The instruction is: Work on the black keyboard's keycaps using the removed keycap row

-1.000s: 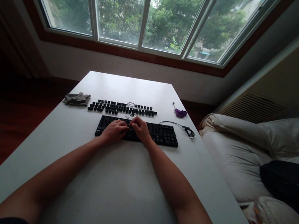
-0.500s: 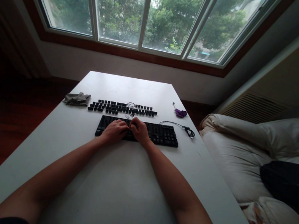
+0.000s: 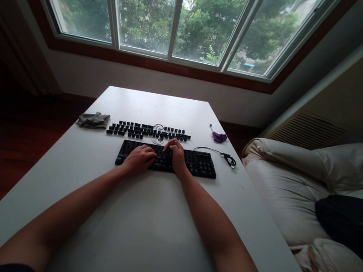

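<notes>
- Lying on the white table (image 3: 136,236): the black keyboard (image 3: 199,163).
- The left hand (image 3: 140,158) rests on it, fingers bent; I can't tell its grip.
- The right hand (image 3: 177,155) curls over it, half closed; I can't see any hold.
- Loose keycaps (image 3: 133,135) stand in rows just beyond.

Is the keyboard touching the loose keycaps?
Apart: the head view shows a strip of white table between the keyboard and the loose keycaps.
</notes>
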`<state>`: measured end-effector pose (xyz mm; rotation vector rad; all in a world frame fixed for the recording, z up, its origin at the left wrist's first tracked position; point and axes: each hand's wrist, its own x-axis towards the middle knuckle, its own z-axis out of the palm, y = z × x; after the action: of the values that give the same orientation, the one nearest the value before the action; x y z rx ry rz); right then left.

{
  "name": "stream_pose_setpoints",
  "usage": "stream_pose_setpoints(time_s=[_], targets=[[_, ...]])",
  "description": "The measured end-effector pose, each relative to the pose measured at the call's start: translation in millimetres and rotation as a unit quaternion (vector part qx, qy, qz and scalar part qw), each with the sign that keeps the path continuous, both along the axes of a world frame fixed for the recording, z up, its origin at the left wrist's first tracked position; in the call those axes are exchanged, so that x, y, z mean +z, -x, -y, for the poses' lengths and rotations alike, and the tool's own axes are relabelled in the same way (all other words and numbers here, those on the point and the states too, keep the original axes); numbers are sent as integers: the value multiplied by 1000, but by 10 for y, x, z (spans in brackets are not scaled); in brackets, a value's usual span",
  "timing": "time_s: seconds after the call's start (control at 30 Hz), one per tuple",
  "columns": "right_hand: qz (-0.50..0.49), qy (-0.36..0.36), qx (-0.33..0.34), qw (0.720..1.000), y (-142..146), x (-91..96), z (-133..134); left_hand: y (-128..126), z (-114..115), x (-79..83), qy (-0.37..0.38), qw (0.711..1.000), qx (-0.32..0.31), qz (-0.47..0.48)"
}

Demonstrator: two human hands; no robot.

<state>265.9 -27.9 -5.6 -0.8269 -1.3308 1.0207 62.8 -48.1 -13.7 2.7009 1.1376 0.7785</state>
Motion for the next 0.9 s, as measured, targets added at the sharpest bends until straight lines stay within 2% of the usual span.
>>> stream_pose_setpoints(time_s=[0.33, 0.6, 0.9], targets=[[42, -4, 20, 999, 17, -66, -28, -5, -14, -21, 1, 1000, 0, 2], [56, 22, -42, 997, 40, -128, -84, -3, -12, -9, 2, 1000, 2, -7], [34, 39, -89, 995, 28, -84, -79, -3, 3, 17, 7, 1000, 1, -3]])
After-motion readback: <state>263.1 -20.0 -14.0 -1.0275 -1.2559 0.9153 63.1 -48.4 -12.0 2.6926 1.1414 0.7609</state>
